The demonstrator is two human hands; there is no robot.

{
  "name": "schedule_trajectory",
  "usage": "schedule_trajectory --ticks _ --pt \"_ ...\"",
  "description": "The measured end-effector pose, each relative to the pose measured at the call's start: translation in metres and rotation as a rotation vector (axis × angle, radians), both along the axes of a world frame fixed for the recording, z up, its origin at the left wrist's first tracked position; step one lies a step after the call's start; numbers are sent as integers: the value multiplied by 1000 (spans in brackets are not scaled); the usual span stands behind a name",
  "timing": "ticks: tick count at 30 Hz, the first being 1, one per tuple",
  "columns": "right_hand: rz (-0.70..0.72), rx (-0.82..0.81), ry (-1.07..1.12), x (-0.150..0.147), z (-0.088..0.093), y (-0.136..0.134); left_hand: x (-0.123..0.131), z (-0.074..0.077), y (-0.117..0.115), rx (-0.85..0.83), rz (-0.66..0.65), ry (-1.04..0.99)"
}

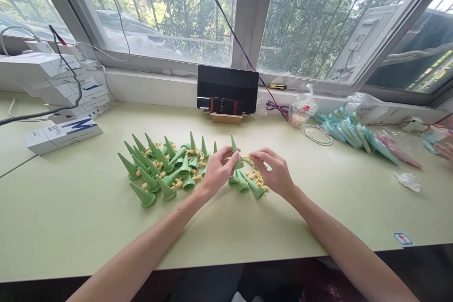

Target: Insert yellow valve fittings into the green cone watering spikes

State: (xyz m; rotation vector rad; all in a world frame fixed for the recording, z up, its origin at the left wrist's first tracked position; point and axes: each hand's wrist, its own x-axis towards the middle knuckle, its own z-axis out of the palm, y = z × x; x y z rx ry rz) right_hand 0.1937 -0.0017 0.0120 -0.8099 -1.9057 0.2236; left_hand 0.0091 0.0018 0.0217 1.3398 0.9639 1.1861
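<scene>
My left hand (220, 167) is closed around a green plastic cone-shaped spike (234, 144), held tip up above the table. Just to its right, my right hand (274, 170) pinches a small yellow plastic piece (249, 156) close to the spike's side; whether the two touch I cannot tell. Below my hands lie a few green spikes (257, 189) with open threaded ends, beside loose yellow pieces (260, 180). Left of my left hand is a group of many green spikes (145, 197), some upright, some lying, with yellow pieces at several of them.
A phone (226, 105) showing a timer leans on a dark tablet (228, 82) at the back. White boxes (63, 134) stand at left. At right are a tied plastic bag (302, 108), a coiled cable (317, 134), bagged teal items (345, 132), a tissue (408, 181) and another person's hand (445, 150).
</scene>
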Motion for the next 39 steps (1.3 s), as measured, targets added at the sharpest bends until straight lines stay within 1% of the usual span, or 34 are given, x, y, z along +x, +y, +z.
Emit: schedule_trajectory --ticks 24,32,39 --pt "51 -47 -13 -2 -2 -1 1 -3 -1 40 -20 38" --pt "33 -89 -9 -3 -2 -2 1 -4 -1 58 -12 77" --pt "28 -143 0 -3 -6 -1 0 -5 -1 77 -11 113"
